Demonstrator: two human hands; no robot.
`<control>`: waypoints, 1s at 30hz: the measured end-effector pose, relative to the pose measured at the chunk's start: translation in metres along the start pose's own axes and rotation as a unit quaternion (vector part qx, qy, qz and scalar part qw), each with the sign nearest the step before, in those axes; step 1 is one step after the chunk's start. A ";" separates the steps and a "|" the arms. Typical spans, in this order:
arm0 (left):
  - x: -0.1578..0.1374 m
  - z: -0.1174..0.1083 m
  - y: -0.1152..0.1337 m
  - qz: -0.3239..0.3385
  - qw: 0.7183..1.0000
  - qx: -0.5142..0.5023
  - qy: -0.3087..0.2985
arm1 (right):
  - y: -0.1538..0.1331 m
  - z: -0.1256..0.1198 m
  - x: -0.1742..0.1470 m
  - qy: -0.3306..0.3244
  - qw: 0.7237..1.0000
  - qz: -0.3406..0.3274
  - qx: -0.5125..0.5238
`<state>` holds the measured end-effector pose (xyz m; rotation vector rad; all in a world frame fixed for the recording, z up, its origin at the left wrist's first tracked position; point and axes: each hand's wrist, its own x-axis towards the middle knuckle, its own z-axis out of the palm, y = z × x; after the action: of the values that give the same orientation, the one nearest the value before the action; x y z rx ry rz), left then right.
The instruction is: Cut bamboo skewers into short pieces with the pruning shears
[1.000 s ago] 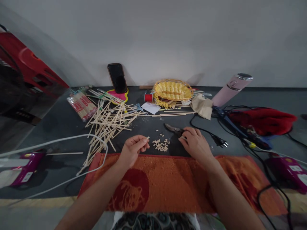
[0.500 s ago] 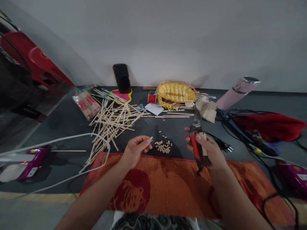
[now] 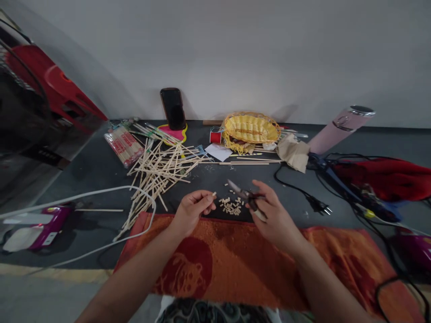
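Small wooden bits [image 3: 231, 207] lie loosely clustered — between the hands [image 3: 193, 210] [image 3: 276, 220].

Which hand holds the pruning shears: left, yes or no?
No, the right hand holds the pruning shears, while the left hand pinches a small pale piece.

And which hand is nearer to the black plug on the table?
Right: the right hand, holding the shears, is just left of the black plug. The left hand, pinching a short pale piece, is farther left, beyond the small pile.
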<state>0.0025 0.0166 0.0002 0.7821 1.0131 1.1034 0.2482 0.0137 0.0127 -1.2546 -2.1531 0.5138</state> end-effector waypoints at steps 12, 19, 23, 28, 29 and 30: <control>-0.002 0.001 -0.004 0.016 0.999 0.031 -0.021 | -0.010 0.015 -0.002 -0.084 0.985 -0.039 -0.148; -0.003 0.001 -0.002 0.030 0.993 0.111 -0.016 | -0.012 0.019 -0.002 -0.064 0.984 -0.047 -0.162; -0.003 0.000 -0.002 0.033 0.992 0.123 -0.021 | -0.011 0.019 -0.003 -0.063 0.980 -0.053 -0.182; -0.002 -0.003 -0.003 0.031 0.991 0.124 -0.032 | -0.009 0.019 -0.003 -0.075 0.979 -0.051 -0.181; -0.002 -0.003 -0.003 0.032 0.991 0.124 -0.032 | -0.009 0.019 -0.003 -0.078 0.981 -0.051 -0.169; -0.002 -0.003 -0.003 0.034 0.991 0.123 -0.033 | -0.008 0.019 -0.002 -0.081 0.983 -0.051 -0.155</control>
<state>0.0007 0.0140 -0.0027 1.0508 1.0859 1.0147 0.2314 0.0070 0.0022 -1.2897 -2.4933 0.2506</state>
